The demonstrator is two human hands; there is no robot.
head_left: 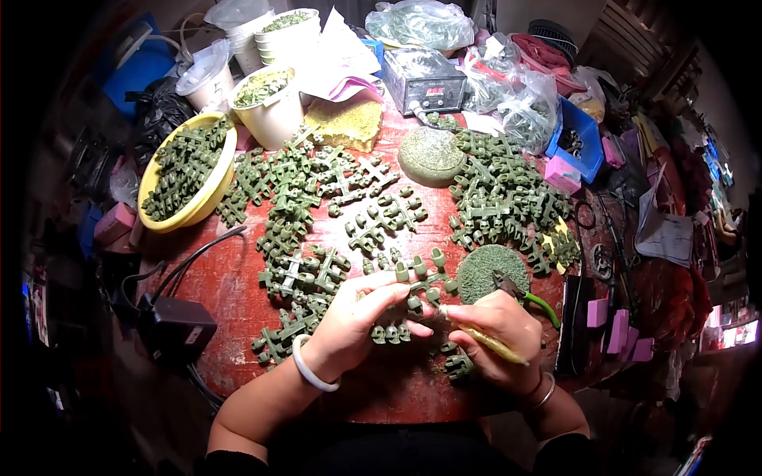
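Observation:
My left hand (361, 309), a pale bangle on its wrist, grips a dark green sprue (427, 283) with small rounded parts along its stem. Closed round a pen-like tool with a yellowish handle (496, 346), my right hand (500, 321) brings the tip close to the sprue; whether they touch I cannot tell. Small green skull-shaped parts (390, 333) show just below my left fingers. Beside my right hand, green-handled cutters (541, 308) rest with their jaws on a round green pad (480, 274). Another small green cluster (458, 363) lies under the right hand.
Heaps of green sprues (496, 186) cover the red table (238, 337). A yellow basin (225, 178) of sprues stands left, near a black adapter (178, 327) with cables. Behind are white buckets (278, 123), a yellow sponge (345, 123), a control box (425, 79) and a blue bin (583, 155).

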